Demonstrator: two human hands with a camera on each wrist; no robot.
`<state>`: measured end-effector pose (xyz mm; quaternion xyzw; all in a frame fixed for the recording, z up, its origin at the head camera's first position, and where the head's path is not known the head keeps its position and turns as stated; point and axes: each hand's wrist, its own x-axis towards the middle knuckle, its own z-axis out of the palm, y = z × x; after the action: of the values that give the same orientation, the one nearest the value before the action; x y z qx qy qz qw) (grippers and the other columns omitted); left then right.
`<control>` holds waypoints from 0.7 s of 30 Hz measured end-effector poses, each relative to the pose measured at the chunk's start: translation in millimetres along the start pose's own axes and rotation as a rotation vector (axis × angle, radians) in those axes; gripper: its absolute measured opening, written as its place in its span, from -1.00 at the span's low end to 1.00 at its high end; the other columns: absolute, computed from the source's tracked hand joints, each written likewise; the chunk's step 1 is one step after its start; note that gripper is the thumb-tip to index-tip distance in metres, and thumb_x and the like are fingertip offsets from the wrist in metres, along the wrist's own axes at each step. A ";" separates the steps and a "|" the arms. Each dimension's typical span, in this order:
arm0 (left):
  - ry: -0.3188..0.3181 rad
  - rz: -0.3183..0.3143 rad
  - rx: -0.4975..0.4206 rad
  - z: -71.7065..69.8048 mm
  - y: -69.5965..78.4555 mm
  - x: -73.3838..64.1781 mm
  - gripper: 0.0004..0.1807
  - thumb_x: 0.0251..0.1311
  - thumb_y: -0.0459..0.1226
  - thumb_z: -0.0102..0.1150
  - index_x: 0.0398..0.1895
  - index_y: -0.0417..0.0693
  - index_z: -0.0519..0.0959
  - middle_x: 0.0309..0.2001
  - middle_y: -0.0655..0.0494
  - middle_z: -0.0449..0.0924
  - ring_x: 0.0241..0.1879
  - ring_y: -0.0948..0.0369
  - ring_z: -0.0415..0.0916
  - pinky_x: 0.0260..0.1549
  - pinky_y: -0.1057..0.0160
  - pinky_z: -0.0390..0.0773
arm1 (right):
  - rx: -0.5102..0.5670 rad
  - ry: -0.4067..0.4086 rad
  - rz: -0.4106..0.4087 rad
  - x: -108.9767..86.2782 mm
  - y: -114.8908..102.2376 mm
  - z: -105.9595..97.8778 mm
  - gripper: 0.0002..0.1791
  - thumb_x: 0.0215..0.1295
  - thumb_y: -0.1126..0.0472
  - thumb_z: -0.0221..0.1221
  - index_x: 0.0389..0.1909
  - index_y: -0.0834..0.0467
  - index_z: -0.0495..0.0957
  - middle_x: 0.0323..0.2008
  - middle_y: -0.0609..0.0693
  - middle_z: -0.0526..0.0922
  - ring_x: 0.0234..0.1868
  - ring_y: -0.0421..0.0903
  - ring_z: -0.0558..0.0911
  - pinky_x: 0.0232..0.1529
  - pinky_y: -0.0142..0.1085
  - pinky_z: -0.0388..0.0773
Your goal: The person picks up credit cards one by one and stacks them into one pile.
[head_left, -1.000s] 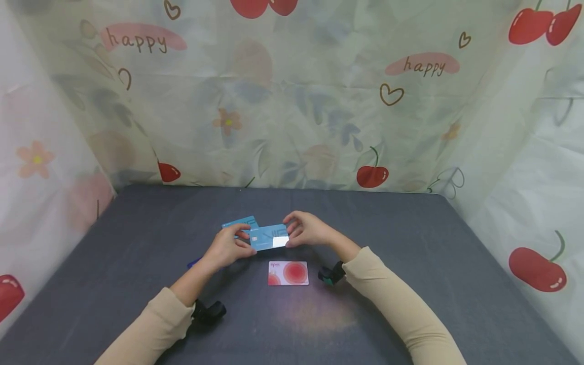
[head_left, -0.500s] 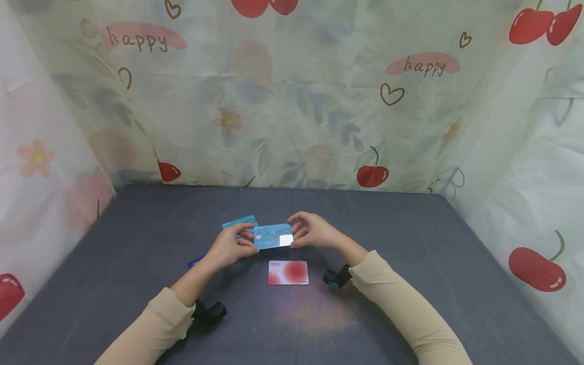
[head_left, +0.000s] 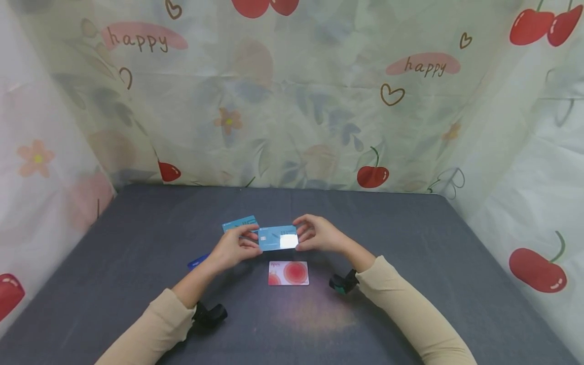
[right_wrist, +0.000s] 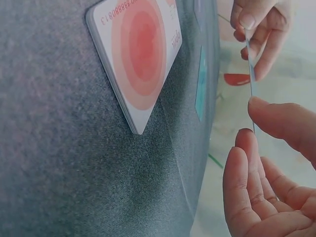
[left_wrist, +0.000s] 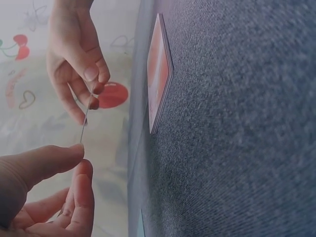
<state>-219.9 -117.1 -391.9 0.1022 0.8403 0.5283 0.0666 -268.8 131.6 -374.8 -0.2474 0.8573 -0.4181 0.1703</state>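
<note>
A light blue plastic card (head_left: 278,238) with a chip is held raised above the table, between both hands. My left hand (head_left: 234,247) pinches its left end between thumb and fingers, and my right hand (head_left: 321,234) pinches the right end. In both wrist views the card (left_wrist: 86,118) appears nearly edge-on, a thin line from hand to hand. Below and nearer to me lies a neat stack of pink and white cards (right_wrist: 143,49) printed with red circles. Another light blue card (head_left: 240,222) lies behind my left hand, which partly covers it.
A dark blue card (head_left: 197,261) sticks out beside my left forearm, partly hidden by it. Everything lies on a dark grey cloth-covered table (head_left: 388,223). A printed curtain (head_left: 292,111) rises at the back edge.
Both hands have shifted a little to the right together with the light blue card. More of the dark blue card shows beside the left forearm. The pink stack has stayed put.
</note>
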 end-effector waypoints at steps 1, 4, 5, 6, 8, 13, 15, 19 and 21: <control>-0.003 0.009 -0.004 0.5 -0.1 -0.3 -0.34 0.03 -0.50 0.23 0.26 -0.39 0.27 -0.06 -0.26 0.49 -0.19 0.11 0.61 -0.20 0.25 0.61 | 0.000 0.004 0.001 -0.9 0.3 0.1 -0.37 0.02 0.32 0.34 0.16 0.26 0.35 -0.13 0.17 0.56 -0.19 -0.10 0.64 -0.16 -0.28 0.60; -0.012 0.032 -0.014 1.0 -0.7 -1.7 -0.34 0.03 -0.50 0.22 0.26 -0.40 0.27 -0.08 -0.26 0.49 -0.19 0.10 0.61 -0.21 0.26 0.61 | 0.003 0.007 -0.007 -3.8 1.3 0.6 -0.36 0.03 0.31 0.34 0.16 0.26 0.35 -0.12 0.17 0.56 -0.20 -0.10 0.64 -0.17 -0.28 0.61; -0.015 0.038 -0.015 0.9 -0.7 -2.3 -0.34 0.04 -0.50 0.22 0.26 -0.41 0.26 -0.08 -0.26 0.49 -0.20 0.10 0.61 -0.21 0.27 0.61 | 0.003 0.007 -0.011 -4.8 1.8 0.8 -0.37 0.03 0.30 0.34 0.16 0.26 0.35 -0.12 0.18 0.56 -0.20 -0.10 0.64 -0.17 -0.28 0.61; -0.016 0.038 -0.022 1.0 -0.4 -3.1 -0.34 0.04 -0.50 0.22 0.26 -0.40 0.26 -0.08 -0.26 0.49 -0.19 0.10 0.61 -0.21 0.28 0.60 | 0.003 0.007 -0.016 -5.9 2.1 0.9 -0.37 0.04 0.29 0.34 0.16 0.26 0.34 -0.12 0.18 0.56 -0.19 -0.10 0.64 -0.17 -0.28 0.61; -0.020 0.050 -0.018 1.2 -0.2 -4.5 -0.35 0.04 -0.50 0.22 0.26 -0.41 0.26 -0.07 -0.26 0.48 -0.19 0.11 0.60 -0.21 0.29 0.60 | 0.005 0.008 -0.024 -8.0 2.7 1.1 -0.37 0.04 0.30 0.33 0.16 0.27 0.34 -0.12 0.19 0.56 -0.19 -0.09 0.64 -0.17 -0.28 0.61; -0.024 0.052 -0.015 3.8 0.7 -6.6 -0.35 0.04 -0.48 0.24 0.25 -0.41 0.27 -0.08 -0.26 0.48 -0.22 0.14 0.60 -0.20 0.27 0.61 | 0.010 0.016 -0.020 -12.1 3.5 1.6 -0.38 0.04 0.31 0.32 0.16 0.28 0.34 -0.13 0.20 0.56 -0.21 -0.10 0.64 -0.19 -0.29 0.61; -0.025 0.049 -0.019 4.8 1.2 -7.0 -0.35 0.04 -0.48 0.24 0.25 -0.40 0.28 -0.09 -0.26 0.49 -0.23 0.15 0.60 -0.20 0.26 0.61 | 0.014 0.017 -0.015 -13.0 4.0 1.9 -0.38 0.04 0.32 0.32 0.16 0.29 0.34 -0.13 0.20 0.56 -0.22 -0.11 0.64 -0.19 -0.30 0.61; -0.032 0.059 -0.020 6.1 1.6 -7.6 -0.35 0.04 -0.49 0.24 0.25 -0.41 0.28 -0.11 -0.24 0.49 -0.23 0.13 0.60 -0.21 0.25 0.61 | 0.014 0.023 -0.004 -15.0 5.6 2.3 -0.37 0.04 0.31 0.32 0.16 0.28 0.34 -0.12 0.19 0.56 -0.23 -0.13 0.64 -0.19 -0.32 0.61; -0.036 0.066 -0.018 6.6 1.6 -7.8 -0.35 0.04 -0.49 0.24 0.25 -0.41 0.28 -0.11 -0.24 0.49 -0.22 0.12 0.61 -0.22 0.25 0.61 | 0.012 0.029 -0.001 -16.3 5.9 2.6 -0.37 0.04 0.30 0.33 0.16 0.28 0.35 -0.12 0.19 0.56 -0.23 -0.13 0.63 -0.19 -0.31 0.61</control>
<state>-210.7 -112.6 -393.3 0.1388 0.8303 0.5358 0.0652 -255.7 142.3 -379.7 -0.2407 0.8571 -0.4267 0.1593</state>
